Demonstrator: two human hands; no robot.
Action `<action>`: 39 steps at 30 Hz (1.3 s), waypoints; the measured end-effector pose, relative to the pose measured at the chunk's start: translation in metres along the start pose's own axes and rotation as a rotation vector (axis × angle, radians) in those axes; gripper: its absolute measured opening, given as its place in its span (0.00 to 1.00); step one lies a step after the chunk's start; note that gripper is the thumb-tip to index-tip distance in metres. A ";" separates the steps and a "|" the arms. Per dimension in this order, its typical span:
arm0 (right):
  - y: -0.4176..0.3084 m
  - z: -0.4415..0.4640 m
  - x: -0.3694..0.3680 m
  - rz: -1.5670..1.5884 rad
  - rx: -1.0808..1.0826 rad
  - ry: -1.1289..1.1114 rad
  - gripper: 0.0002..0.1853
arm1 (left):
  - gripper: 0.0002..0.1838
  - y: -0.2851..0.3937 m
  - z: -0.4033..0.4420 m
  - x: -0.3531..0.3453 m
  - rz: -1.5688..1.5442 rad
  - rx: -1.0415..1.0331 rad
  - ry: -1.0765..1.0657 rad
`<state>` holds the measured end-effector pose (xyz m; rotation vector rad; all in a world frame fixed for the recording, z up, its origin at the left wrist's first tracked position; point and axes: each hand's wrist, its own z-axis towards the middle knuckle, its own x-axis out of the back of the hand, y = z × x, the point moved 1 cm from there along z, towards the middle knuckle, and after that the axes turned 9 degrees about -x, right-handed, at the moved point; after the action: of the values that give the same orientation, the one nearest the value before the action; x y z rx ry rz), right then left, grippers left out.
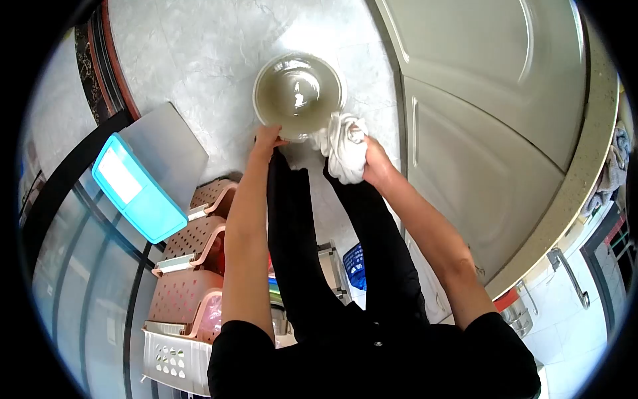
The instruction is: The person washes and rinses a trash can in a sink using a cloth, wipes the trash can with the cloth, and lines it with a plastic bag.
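A round, pale basin (pixel 260 86) with shiny water in it stands on the floor in front of me. My left hand (pixel 267 137) is closed on its near rim, at the left. In my right hand (pixel 377 161) is a bunched white cloth (pixel 345 147), held just beyond the basin's near right edge. The fingers of that hand are partly hidden behind the folds.
Cream cabinet doors (pixel 478 133) rise at the right under a stone-edged counter (pixel 541 233). Pink stacked baskets (pixel 183 292) and a turquoise-and-white box (pixel 136 186) are at the left. Grey tiled floor (pixel 199 53) surrounds the basin. A blue bag (pixel 355 266) lies between my legs.
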<state>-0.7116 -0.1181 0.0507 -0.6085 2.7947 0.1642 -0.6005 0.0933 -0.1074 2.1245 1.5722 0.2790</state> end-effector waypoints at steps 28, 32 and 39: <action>-0.075 -0.064 -0.093 -2.291 0.238 0.817 0.19 | 0.18 0.148 -0.318 -0.110 -0.273 -0.441 -0.178; -0.046 -0.056 -0.088 -1.941 0.298 0.680 0.17 | 0.14 0.166 -0.328 -0.118 -0.367 -0.395 -0.141; -0.043 -0.043 -0.131 -0.903 0.040 0.072 0.08 | 0.17 0.174 -0.322 -0.094 -0.234 -0.459 -0.091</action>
<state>-0.5891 -0.1130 0.1278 -1.7833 2.2883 -0.1023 -0.6233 0.0479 0.2674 1.5691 1.5131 0.4117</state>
